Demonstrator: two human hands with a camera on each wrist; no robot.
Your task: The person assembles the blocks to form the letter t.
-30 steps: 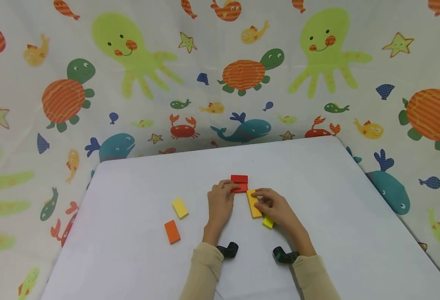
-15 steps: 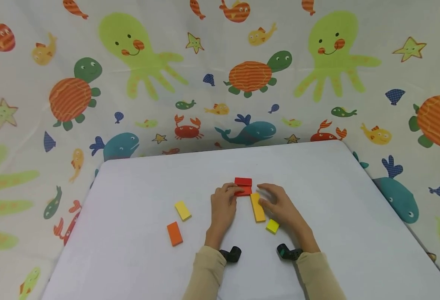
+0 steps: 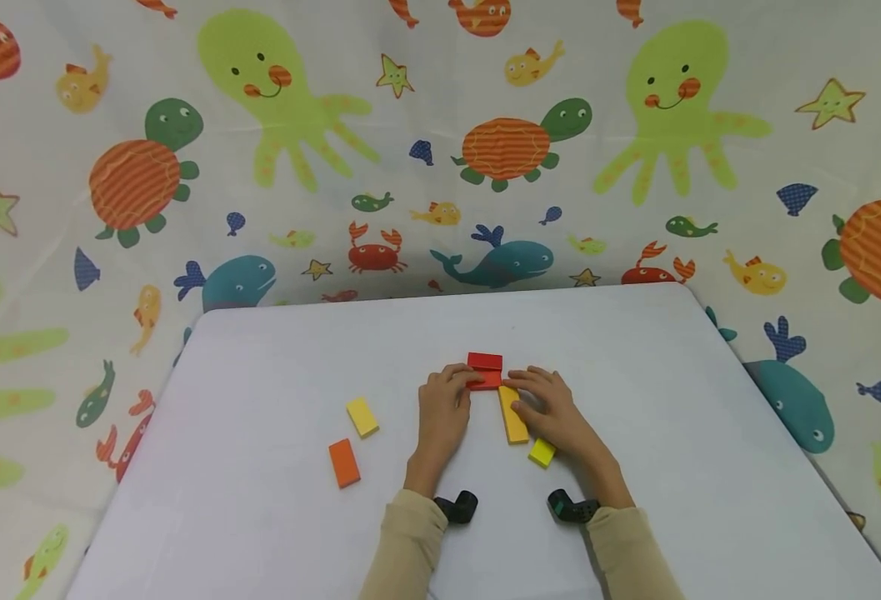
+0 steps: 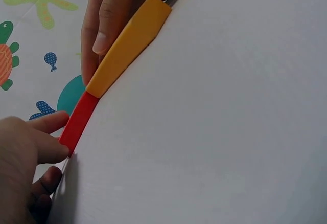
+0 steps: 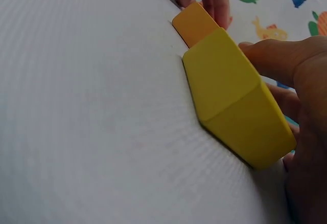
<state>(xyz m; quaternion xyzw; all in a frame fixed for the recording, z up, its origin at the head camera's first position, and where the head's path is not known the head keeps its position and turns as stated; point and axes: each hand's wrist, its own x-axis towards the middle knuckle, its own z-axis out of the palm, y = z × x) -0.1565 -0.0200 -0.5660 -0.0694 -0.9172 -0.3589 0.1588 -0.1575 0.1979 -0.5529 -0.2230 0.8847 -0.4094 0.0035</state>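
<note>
My left hand (image 3: 443,408) is at the left end of the nearer red block (image 3: 488,381), its thumb and a finger pinching that end. In the left wrist view the same red block (image 4: 79,124) meets the end of an orange-yellow block (image 4: 130,45). Alongside that long orange-yellow block (image 3: 513,417) lies my right hand (image 3: 556,410), its thumb by the right edge and its fingertips near the corner where the two blocks meet. A second red block (image 3: 485,362) lies just behind the first. Below the right palm is a bright yellow block (image 3: 542,452), large in the right wrist view.
To the left on the white table (image 3: 260,517) lie a pale yellow block (image 3: 362,417) and an orange block (image 3: 344,463). A cloth (image 3: 297,225) printed with sea animals hangs behind the table.
The right hand first drew back a little from the orange-yellow block, uncovering more of the bright yellow one, then its fingers came back toward the red block's right end. The left hand stays at the red block.
</note>
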